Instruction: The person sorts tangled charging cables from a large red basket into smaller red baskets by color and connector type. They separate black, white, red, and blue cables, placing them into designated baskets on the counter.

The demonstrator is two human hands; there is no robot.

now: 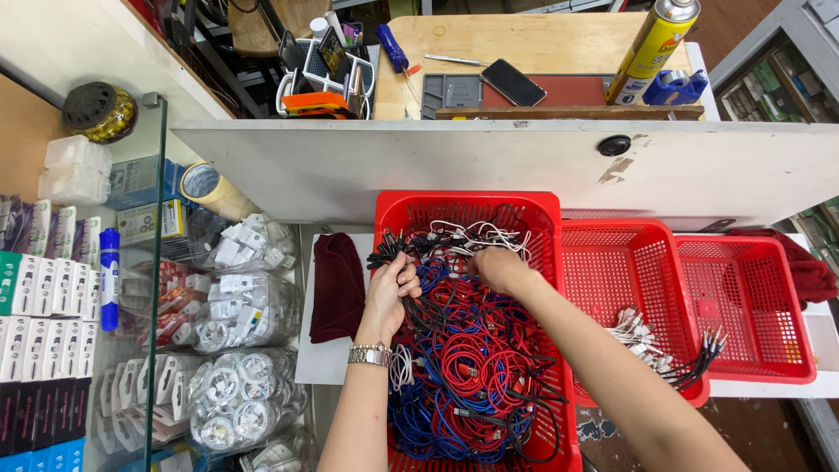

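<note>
Take the large red perforated plastic basket [524,210] as your landmark. Far to its left stands a glass pane [156,262], with clear bags of white chargers [240,306] crowding the room beyond it, so you have little space on that side. Just left of the basket a dark maroon folded cloth [336,284] lies soft and flat on the white bench [315,363].

At the basket's left wall, your left hand [389,293], a metal watch at its wrist, has its fingers curled and pressed shut around a bundle of thin black cables [393,249], whose plug ends stick out over the rim. Inside the basket lies a dense tangle of glossy red and blue coiled cables [472,367], with white ones towards the far wall.

Your right hand [498,267] reaches into the basket's middle; its fingers are buried among the cables, so you cannot tell whether they pinch anything.

Right of the basket, touching its wall, sits a second smaller red mesh basket [612,253] holding a few white and black cables [664,350], then a third red basket [752,297] beside it, its floor open.
</note>
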